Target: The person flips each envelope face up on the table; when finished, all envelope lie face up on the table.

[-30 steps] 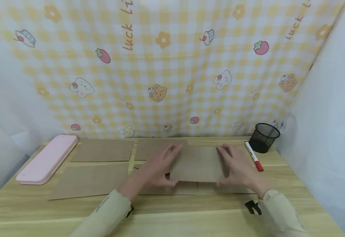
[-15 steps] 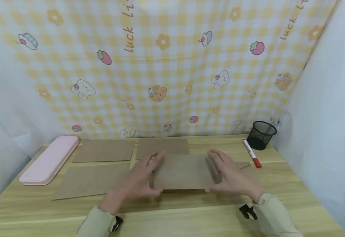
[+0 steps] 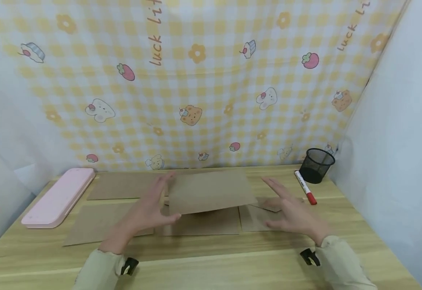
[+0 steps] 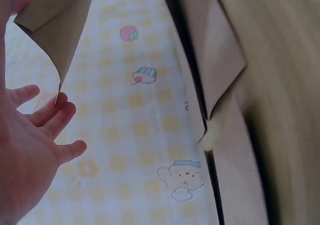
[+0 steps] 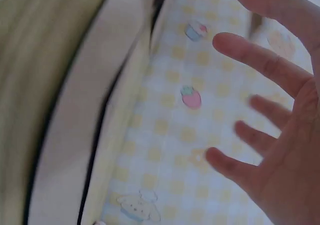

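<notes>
A brown paper envelope (image 3: pixel 211 189) is raised above the desk, its right end tilted up. My left hand (image 3: pixel 142 211) holds it at its left end, thumb on the near edge and fingers on the far edge. In the left wrist view the fingers of the left hand (image 4: pixel 30 140) are at one corner of the envelope (image 4: pixel 60 35), and its surface bows. Apart from it, to the right, my right hand (image 3: pixel 292 211) has spread fingers and nothing in its grasp. It hovers over another envelope (image 3: pixel 250 220) whose pointed flap stands lifted. The right wrist view shows the right hand (image 5: pixel 280 170) relaxed.
Several more brown envelopes lie in two rows, including one back left (image 3: pixel 120 185), one front left (image 3: pixel 94 219) and one front middle (image 3: pixel 214 225). A pink case (image 3: pixel 60 197) lies at far left. A red-capped marker (image 3: pixel 306 187) and black mesh cup (image 3: pixel 317 165) are at right.
Both hands held the envelope and carried it left and nearer. Now it is higher and tilted in the left hand alone; the right hand has let go and moved right.
</notes>
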The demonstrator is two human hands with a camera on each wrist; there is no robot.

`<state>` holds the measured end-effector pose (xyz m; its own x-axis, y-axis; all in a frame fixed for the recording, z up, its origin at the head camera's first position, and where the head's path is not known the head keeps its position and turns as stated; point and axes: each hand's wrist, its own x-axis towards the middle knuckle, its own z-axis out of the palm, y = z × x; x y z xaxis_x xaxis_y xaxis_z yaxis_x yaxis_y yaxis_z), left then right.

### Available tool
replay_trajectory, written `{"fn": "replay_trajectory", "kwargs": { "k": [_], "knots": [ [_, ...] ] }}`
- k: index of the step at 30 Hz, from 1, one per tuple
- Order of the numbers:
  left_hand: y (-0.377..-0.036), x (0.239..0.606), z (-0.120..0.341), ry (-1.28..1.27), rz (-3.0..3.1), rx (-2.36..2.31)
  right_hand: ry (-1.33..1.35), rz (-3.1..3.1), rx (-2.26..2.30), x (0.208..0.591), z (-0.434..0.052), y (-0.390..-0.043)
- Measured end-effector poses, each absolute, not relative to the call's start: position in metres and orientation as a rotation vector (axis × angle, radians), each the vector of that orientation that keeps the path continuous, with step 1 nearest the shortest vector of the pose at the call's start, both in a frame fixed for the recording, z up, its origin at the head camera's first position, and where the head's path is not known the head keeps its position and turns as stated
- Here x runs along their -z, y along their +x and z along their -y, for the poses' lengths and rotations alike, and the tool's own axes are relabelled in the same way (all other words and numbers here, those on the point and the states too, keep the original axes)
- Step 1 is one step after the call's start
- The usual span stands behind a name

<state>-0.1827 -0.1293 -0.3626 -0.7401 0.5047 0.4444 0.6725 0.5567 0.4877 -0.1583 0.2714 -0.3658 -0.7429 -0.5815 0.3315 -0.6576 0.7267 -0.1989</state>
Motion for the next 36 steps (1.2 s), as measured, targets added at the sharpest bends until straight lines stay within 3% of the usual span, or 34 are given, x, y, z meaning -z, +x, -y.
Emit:
{"fn": "replay_trajectory", "kwargs": {
  "k": [8,30,36],
  "knots": [
    [-0.183,0.355,0.131,-1.077,2.522,1.011,1.055,2.610,-0.206,0.377,-0.252,-0.158],
    [-0.177,0.343,0.131,-1.241,2.533,1.117,1.270,2.146,-0.343,0.379,-0.238,-0.153],
    [-0.168,0.340,0.132,-1.259,2.601,1.145,1.209,2.047,-0.424,0.378,-0.234,-0.149]
  ]
}}
